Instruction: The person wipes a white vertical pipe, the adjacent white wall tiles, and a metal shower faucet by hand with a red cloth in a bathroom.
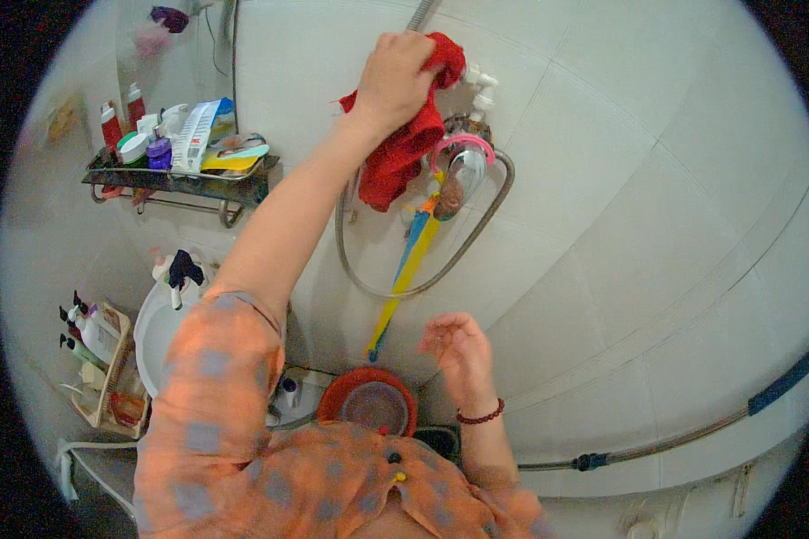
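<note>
High on the tiled wall, my left hand (396,79) grips a red cloth (404,151) that hangs down in folds below the fist. A metal hose (421,15) rises just above that hand. Right beside the cloth are a white pipe fitting (483,94), a pink ring (470,140) and a silver shower head (470,168). Blue and yellow strips (404,283) hang beneath them, crossed by the looping flexible shower hose (492,229). My right hand (460,357), with a dark red bead bracelet at the wrist, is raised lower down, slightly blurred, fingers loosely bent and holding nothing.
A shelf (175,178) with toiletries juts from the wall at left, under a mirror (182,60). Below it are a white washbasin (155,337) and a basket of pump bottles (108,364). A red basin (334,404) stands low in front; a metal rod (681,431) runs at right.
</note>
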### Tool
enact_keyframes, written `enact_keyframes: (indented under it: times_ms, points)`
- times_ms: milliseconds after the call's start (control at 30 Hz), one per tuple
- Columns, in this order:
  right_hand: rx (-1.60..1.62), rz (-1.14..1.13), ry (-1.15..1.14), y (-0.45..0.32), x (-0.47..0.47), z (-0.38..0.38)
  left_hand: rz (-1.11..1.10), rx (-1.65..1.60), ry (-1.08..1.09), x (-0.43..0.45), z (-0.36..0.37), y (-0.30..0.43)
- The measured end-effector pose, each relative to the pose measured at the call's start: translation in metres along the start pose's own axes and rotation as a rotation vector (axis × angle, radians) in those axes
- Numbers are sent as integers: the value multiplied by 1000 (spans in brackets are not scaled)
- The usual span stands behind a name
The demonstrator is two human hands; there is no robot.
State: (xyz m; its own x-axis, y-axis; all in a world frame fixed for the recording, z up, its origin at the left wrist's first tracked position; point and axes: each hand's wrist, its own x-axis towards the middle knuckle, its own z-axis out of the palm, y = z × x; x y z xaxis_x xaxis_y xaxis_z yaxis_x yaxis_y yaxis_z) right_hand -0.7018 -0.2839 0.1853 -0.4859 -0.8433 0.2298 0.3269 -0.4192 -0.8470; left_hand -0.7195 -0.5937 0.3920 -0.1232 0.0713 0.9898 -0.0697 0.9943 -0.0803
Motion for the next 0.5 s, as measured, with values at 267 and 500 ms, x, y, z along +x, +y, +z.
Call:
enact_keyframes:
  times_ms: [267, 500]
  points:
    - [-32, 20, 127, 6, -9, -7, -173, 2, 124, -91, -31, 59]
    - [-28, 34, 172, 12, -13, -22, -225, 116, -3, -73, 15, 64]
